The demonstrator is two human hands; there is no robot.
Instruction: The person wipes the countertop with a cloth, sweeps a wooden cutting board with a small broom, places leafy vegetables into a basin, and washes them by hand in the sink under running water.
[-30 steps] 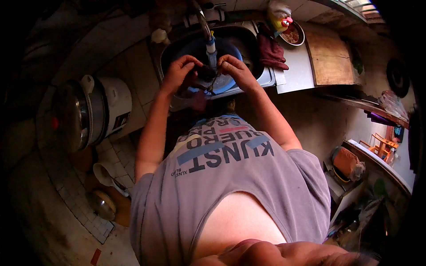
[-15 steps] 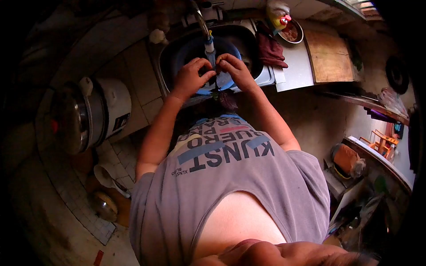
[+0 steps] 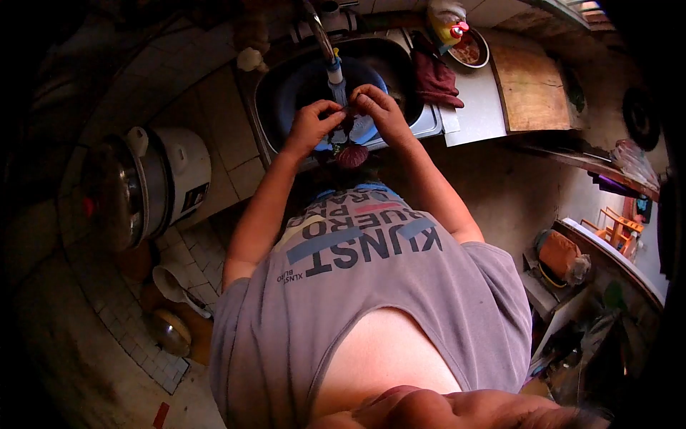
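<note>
Beneath a running faucet (image 3: 333, 66), a blue basin (image 3: 289, 86) sits in the metal sink (image 3: 431, 121). My left hand (image 3: 314, 125) is over the basin, thumb and fingers pinched on the dark stem of a leafy plant. Close beside it, my right hand (image 3: 380, 111) is closed in a pinch at the same plant's upper end. A purple leaf (image 3: 351, 156) of the plant hangs below my hands at the sink's front edge. The exact grip points are small and dark.
A dark red cloth (image 3: 437, 80) drapes over the sink's right edge. Beyond it are a bowl of food (image 3: 469, 50), a yellow bottle (image 3: 451, 33) and a wooden board (image 3: 531, 89). A large rice cooker (image 3: 168, 171) stands at the left.
My left hand has moved right, closer to my right hand. The purple leaf now hangs at the front edge, spread and turned toward the camera.
</note>
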